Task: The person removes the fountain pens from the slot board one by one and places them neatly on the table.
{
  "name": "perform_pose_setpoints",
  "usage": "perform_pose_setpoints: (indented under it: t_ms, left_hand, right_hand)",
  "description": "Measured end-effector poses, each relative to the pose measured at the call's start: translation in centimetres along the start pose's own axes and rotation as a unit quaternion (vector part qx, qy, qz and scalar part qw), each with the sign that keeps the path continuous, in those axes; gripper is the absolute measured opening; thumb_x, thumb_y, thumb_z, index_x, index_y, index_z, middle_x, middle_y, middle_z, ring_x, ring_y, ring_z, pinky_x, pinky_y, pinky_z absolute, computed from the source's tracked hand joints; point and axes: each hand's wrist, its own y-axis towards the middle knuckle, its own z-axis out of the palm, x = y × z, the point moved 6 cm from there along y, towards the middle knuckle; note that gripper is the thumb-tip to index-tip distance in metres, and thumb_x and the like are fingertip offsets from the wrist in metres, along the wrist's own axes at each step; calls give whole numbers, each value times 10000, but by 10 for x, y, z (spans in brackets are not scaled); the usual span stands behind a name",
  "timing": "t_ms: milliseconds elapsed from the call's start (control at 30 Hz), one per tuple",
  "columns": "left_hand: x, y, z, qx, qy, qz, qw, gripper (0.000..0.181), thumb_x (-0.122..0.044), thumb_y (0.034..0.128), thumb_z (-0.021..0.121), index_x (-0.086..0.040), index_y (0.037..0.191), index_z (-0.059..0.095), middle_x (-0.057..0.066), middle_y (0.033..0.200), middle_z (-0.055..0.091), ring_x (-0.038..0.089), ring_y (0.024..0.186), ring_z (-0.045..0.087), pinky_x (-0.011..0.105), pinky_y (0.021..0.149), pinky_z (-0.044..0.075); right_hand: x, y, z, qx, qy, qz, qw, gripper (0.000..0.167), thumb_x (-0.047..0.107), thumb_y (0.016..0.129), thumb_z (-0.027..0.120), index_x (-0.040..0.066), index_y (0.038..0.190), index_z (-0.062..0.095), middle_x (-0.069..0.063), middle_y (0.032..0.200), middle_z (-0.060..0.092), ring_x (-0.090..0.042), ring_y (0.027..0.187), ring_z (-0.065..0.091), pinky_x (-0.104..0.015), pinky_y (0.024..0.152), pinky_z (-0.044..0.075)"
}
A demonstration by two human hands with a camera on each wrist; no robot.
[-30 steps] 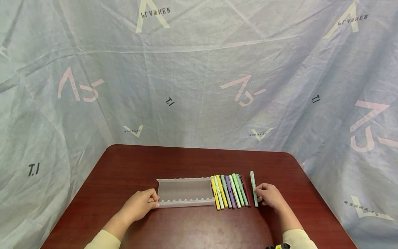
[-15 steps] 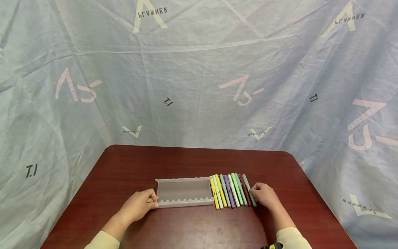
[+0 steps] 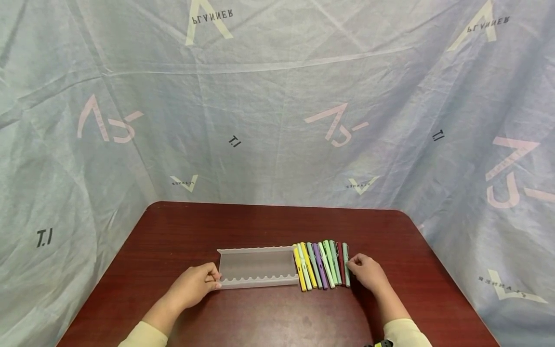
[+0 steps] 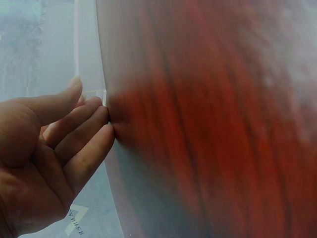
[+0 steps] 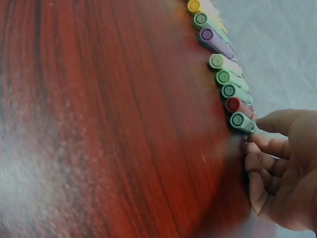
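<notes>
My left hand [image 3: 195, 285] pinches the front left corner of a pale translucent tray [image 3: 260, 284] with notched front and back edges. In the left wrist view, thumb and fingers meet at the tray's end [image 4: 89, 49]. Right of the tray lies a row of several capped pens, yellow, green, purple and dark red. The outermost is a grey-green pen [image 3: 345, 253], beside the dark red pen [image 3: 340, 260]. My right hand [image 3: 368, 272] holds this grey-green pen between thumb and index finger, its round end [image 5: 237, 120] showing in the right wrist view. The other fingers curl below.
All of this lies on a dark red wooden table [image 3: 277, 318] with rounded back corners. A grey printed cloth [image 3: 269, 120] hangs behind and on both sides. The yellow pen [image 3: 299, 270] at the row's left end sits against the tray's right end.
My right hand has brought the grey-green pen leftward to the row's right end. It lay tilted half a second ago and is now nearly parallel to the others. My left hand stays put.
</notes>
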Motion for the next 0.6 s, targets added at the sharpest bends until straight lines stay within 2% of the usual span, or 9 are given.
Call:
perform_pose_setpoints:
  t_ms: [233, 400, 600]
  left_hand:
    - [-2, 2, -4, -129, 122, 157, 9997, 187, -218, 827, 776, -220, 820, 589, -124, 840, 703, 28, 705, 563, 326, 707, 462]
    - [-3, 3, -5, -194, 145, 202, 9995, 192, -213, 826, 778, -223, 816, 586, -132, 822, 699, 17, 689, 552, 311, 694, 456]
    - [-2, 4, -6, -170, -47, 157, 9997, 152, -215, 851, 761, -228, 850, 610, -128, 856, 712, 56, 795, 631, 345, 741, 483]
  right_hand:
    - [6, 0, 1, -126, -391, -179, 9990, 216, 329, 948, 622, 115, 977, 639, -11, 864, 626, -193, 773, 532, -401, 699, 429]
    - [8, 1, 1, -193, -635, -262, 9975, 206, 335, 950, 621, 134, 996, 637, -23, 901, 654, -200, 780, 555, -419, 705, 443]
    - [11, -2, 0, -155, -896, -294, 9954, 217, 319, 959, 608, 116, 1025, 646, -41, 914, 671, -197, 765, 575, -439, 696, 462]
